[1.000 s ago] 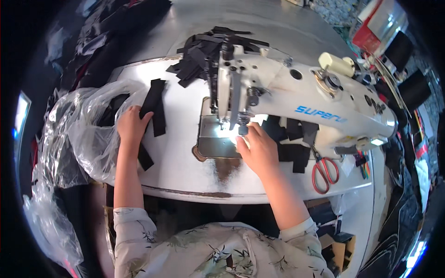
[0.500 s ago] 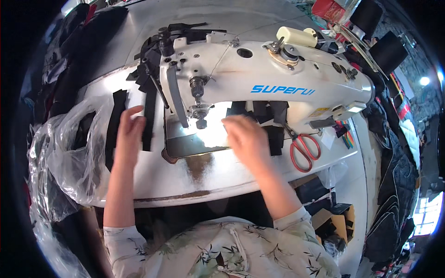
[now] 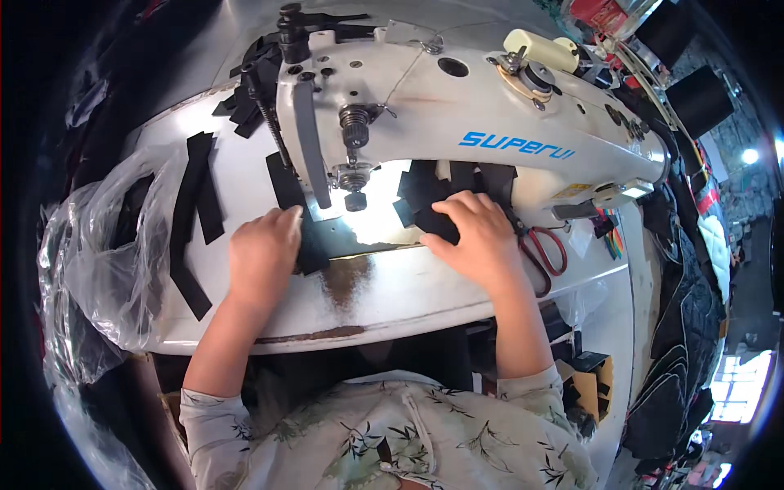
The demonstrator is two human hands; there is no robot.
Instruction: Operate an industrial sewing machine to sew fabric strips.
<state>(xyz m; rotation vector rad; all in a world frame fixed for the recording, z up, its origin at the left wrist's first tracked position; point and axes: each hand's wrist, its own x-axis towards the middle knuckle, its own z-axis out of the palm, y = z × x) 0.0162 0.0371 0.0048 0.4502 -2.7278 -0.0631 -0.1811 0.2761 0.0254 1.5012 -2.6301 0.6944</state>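
Observation:
My left hand (image 3: 266, 251) is closed at the edge of a black fabric strip (image 3: 313, 247), left of the needle area on the machine bed. The strip runs up past the presser area of a white sewing machine (image 3: 416, 106). My right hand (image 3: 482, 238) is to the right of the needle, thumb and fingers apart, beside a pile of black fabric pieces (image 3: 425, 196) under the machine arm. Its fingertips reach the pile's edge; whether they touch it I cannot tell. Red-handled scissors (image 3: 545, 253) lie partly hidden behind my right hand.
Two more black strips (image 3: 189, 237) lie on the white table (image 3: 392, 314) to the left, beside a clear plastic bag (image 3: 114, 253). Dark thread cones (image 3: 698, 100) stand at the far right. A cardboard box (image 3: 590, 388) sits below the table's right side.
My left hand has moved right, bringing a black strip closer to the needle area. My right hand has shifted right to the black pieces, its fingers spreading. The view has shifted slightly.

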